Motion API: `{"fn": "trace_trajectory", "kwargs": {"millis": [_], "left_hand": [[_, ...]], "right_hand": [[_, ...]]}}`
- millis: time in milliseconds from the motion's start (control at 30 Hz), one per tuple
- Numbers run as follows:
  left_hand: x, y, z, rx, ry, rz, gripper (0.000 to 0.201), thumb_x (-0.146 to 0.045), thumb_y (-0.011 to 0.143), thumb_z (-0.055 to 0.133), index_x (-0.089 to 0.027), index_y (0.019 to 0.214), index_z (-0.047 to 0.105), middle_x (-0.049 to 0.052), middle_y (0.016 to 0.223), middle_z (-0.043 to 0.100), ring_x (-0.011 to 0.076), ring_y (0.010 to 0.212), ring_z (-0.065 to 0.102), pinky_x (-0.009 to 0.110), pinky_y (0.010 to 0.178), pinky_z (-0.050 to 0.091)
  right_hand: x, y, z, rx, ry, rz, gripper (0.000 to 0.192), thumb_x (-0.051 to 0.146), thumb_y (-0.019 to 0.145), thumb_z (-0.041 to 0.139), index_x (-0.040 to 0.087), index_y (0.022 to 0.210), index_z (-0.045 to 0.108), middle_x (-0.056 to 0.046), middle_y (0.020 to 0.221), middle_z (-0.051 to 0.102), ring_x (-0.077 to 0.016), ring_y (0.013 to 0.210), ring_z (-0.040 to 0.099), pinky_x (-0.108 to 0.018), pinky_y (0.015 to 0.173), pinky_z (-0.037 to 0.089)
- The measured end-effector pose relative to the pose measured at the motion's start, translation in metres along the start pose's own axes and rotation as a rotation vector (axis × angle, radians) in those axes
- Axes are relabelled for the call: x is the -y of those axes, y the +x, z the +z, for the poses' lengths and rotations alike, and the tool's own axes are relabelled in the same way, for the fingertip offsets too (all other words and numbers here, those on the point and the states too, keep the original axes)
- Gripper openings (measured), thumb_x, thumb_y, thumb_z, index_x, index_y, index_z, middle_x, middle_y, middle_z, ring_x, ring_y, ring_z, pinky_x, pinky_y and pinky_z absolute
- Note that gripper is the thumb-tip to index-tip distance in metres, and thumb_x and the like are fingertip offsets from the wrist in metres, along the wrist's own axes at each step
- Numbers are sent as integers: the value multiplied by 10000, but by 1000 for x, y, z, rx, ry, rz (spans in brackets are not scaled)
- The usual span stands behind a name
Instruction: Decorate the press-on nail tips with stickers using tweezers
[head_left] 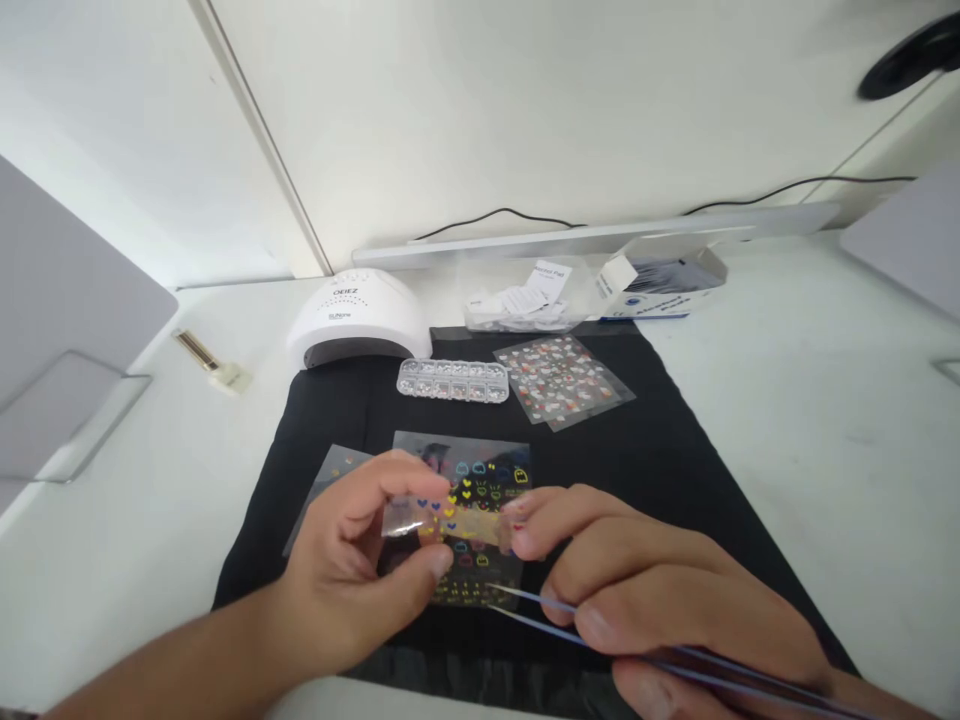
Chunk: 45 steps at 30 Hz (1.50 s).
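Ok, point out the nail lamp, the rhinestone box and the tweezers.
nail lamp (358,312), head view, top of its white dome
rhinestone box (453,381), head view, middle of its clear lid
tweezers (540,610), head view, thin prongs near the tips

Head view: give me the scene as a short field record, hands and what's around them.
left hand: pinches one end of a clear strip
right hand: fingertips on the strip's other end; also holds tweezers
under hands: sticker sheet with small coloured hearts
surface: black mat on white table
behind: nail lamp, clear compartment box, second sticker sheet, blue-white carton
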<state>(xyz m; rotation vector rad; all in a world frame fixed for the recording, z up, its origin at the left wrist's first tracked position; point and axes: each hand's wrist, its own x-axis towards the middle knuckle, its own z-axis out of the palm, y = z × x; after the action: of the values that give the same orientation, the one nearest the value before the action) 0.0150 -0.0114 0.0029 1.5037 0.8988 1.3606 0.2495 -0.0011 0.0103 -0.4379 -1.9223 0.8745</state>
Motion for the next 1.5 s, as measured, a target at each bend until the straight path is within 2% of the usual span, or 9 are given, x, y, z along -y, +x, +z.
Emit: {"fn": "trace_trajectory", "kwargs": {"millis": [200,367,500,633,733,933,1200,1500], "left_hand": [[4,0,-3,29,126,158,509,29,743,746,-294,1132,806,21,908,794,137,788,734,200,758,611],[6,0,-4,49,154,183,467,16,774,740,-264,1140,810,54,909,821,171,779,753,249,749,630],[4,-2,-4,63,72,140,452,-1,794,736,-273,1150,797,52,910,791,167,799,722,248,752,619],[5,-4,-3,30,-104,41,340,-73,859,739,-262,1140,770,48,928,711,129,758,661,194,693,593],[6,-5,-3,13,-174,5,335,-97,880,749,-272,1165,745,24,915,680,99,735,641,161,702,577],[5,-4,-2,-3,-157,-32,326,-63,860,758,-260,1120,766,9,881,660,78,721,622,133,707,556],[6,-2,-2,-43,-139,-42,307,-26,837,748,-221,1074,768,15,843,650,95,671,607,163,635,553],[6,-1,-3,-25,-136,-33,311,-15,854,707,-235,1071,743,-6,797,636,88,648,574,165,627,526]], "right_hand": [[-1,0,-1,-19,-13,-55,112,146,932,617,190,1016,677,-65,770,760,-215,832,780,-422,920,667],[0,1,-4,-9,-20,-67,196,93,874,642,183,1043,682,-66,793,763,-219,852,776,-407,904,668],[0,1,-6,1,-22,-78,239,67,841,636,179,1046,687,-72,803,755,-227,866,770,-423,897,673],[-1,1,-7,-1,13,-77,288,59,811,641,172,1069,696,-86,829,748,-241,907,759,-425,860,684],[-2,2,-8,11,17,-71,310,53,808,637,174,1088,693,-88,828,750,-241,895,759,-435,861,684],[-3,1,-7,13,-10,-42,311,51,810,647,184,1087,697,-75,832,754,-232,884,767,-421,881,683],[-3,2,-9,1,10,-5,306,64,812,667,191,1084,727,-84,849,774,-263,892,782,-436,877,686],[-5,3,-13,2,-5,21,305,67,826,656,215,1080,734,-81,856,781,-273,922,779,-441,884,683]]}}
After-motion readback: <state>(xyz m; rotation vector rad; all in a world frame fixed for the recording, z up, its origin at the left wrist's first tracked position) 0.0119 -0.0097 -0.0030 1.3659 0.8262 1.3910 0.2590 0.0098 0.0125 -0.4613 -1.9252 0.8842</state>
